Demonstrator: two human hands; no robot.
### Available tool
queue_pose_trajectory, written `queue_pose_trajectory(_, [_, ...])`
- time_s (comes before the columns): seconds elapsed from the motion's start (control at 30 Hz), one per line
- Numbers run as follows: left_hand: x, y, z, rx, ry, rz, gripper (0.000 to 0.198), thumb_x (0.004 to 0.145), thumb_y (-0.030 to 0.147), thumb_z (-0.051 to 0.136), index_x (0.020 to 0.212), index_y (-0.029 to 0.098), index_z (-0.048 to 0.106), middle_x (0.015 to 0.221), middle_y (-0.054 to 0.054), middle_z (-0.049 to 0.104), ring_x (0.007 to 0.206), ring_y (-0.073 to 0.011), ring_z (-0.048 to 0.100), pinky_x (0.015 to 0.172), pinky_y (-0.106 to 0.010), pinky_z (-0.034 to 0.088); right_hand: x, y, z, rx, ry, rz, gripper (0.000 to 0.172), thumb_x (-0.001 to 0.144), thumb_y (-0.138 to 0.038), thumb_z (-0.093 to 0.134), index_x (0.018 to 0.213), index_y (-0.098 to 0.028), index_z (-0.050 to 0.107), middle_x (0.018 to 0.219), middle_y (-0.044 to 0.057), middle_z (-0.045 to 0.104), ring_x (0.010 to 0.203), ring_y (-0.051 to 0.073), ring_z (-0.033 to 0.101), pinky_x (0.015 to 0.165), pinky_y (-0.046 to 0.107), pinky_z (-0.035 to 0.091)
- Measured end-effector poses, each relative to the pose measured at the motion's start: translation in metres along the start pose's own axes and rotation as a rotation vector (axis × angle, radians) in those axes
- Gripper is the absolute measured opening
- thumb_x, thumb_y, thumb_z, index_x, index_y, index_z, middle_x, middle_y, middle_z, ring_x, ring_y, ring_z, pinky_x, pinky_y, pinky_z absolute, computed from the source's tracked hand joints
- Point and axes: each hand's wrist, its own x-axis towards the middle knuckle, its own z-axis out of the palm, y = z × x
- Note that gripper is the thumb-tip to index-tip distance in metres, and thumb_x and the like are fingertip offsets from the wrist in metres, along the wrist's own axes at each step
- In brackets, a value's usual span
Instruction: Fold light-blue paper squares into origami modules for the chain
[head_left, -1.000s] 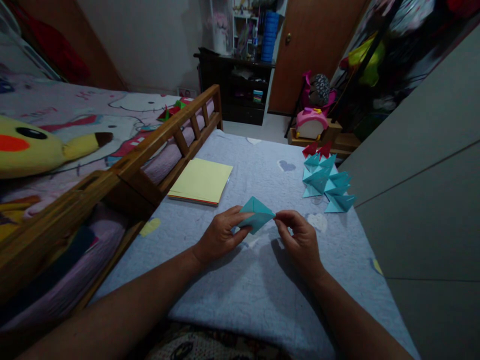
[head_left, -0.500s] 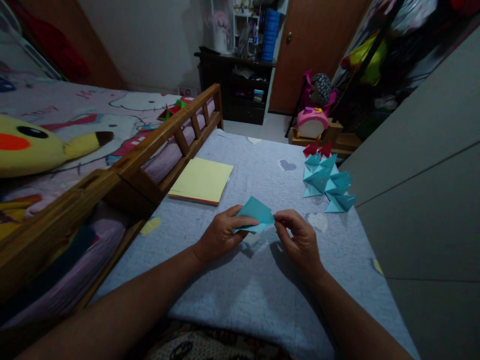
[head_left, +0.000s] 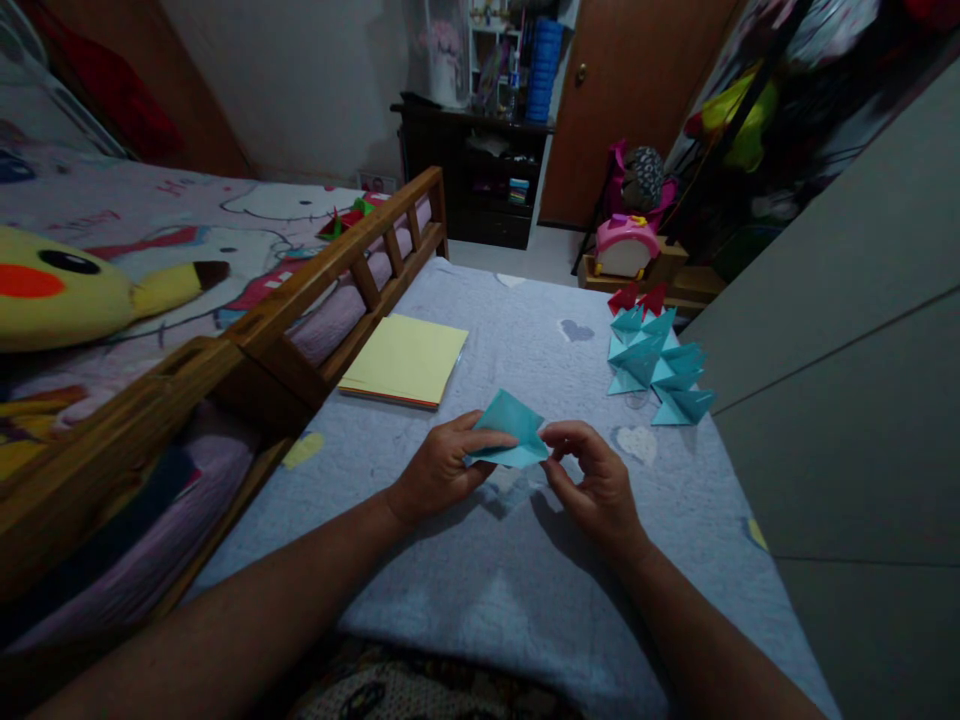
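Observation:
A partly folded sheet of blue origami paper [head_left: 510,420] is held just above the cloth-covered surface. My left hand [head_left: 446,460] grips its left side, thumb lying across the front and fingers behind. At the right corner, the thumb and forefinger of my right hand [head_left: 596,480] pinch the paper's edge. Along the lower right, a flap of the sheet stands away from the rest. Farther left lies a stack of square paper [head_left: 405,360], yellow on top. Several folded blue paper pieces [head_left: 641,350] stand at the right edge, with red folded pieces [head_left: 637,298] behind them.
A light blue patterned cloth [head_left: 465,600] covers the surface. Along the left runs a wooden bed rail [head_left: 330,260], with a yellow plush toy [head_left: 67,290] on the bed beyond. A pale cabinet [head_left: 847,400] borders the right side. A dark shelf unit [head_left: 472,180] stands at the back.
My right hand has shifted slightly left at the paper's right corner. The lower right flap now looks more spread. My left hand has kept its hold.

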Motion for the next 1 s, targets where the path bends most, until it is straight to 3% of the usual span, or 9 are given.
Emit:
queue_pose_trajectory(0.4, [0.0002,-0.0002,-0.0004,-0.008,0.015,-0.024,0.033,0.089,0.021,0.065,0.122,0.025,0.069,0.099,-0.006,0.073,0.085,-0.0177,0.068,0.08,-0.037,0.059,0.0046,-0.0081,0.0013,-0.005,-0.038,-0.092,0.027,0.085,-0.007,0.057,0.103,-0.025,0.065,0.101,0.006,0.067,0.089,0.019,0.063,0.07,0.031,0.054])
queue_pose_trajectory(0.7, [-0.0006,0.0,-0.0005,-0.015,-0.002,-0.023,0.039,0.09,0.021,0.065,0.129,0.024,0.064,0.103,-0.006,0.073,0.088,-0.0184,0.068,0.082,-0.037,0.058,0.0012,-0.0057,0.0026,-0.091,-0.036,-0.121,0.034,0.088,-0.008,0.055,0.112,-0.027,0.068,0.104,0.006,0.07,0.096,0.02,0.064,0.077,0.034,0.054])
queue_pose_trajectory(0.8, [-0.0004,0.0018,-0.0002,-0.03,-0.005,-0.035,0.039,0.089,0.02,0.065,0.128,0.024,0.064,0.104,-0.006,0.073,0.089,-0.0182,0.068,0.084,-0.037,0.058,0.0005,-0.0063,0.0027,-0.112,-0.025,-0.099,0.034,0.089,-0.009,0.055,0.115,-0.027,0.067,0.099,0.004,0.071,0.089,0.019,0.065,0.075,0.034,0.054])
queue_pose_trajectory(1.0, [0.0004,0.0052,0.0002,-0.058,-0.016,-0.069,0.043,0.089,0.018,0.065,0.131,0.026,0.062,0.109,-0.006,0.073,0.094,-0.0185,0.069,0.089,-0.039,0.057,0.0004,-0.0069,0.0033,-0.066,-0.004,-0.108,0.027,0.089,-0.009,0.055,0.105,-0.027,0.068,0.101,0.005,0.073,0.093,0.02,0.067,0.079,0.036,0.055])
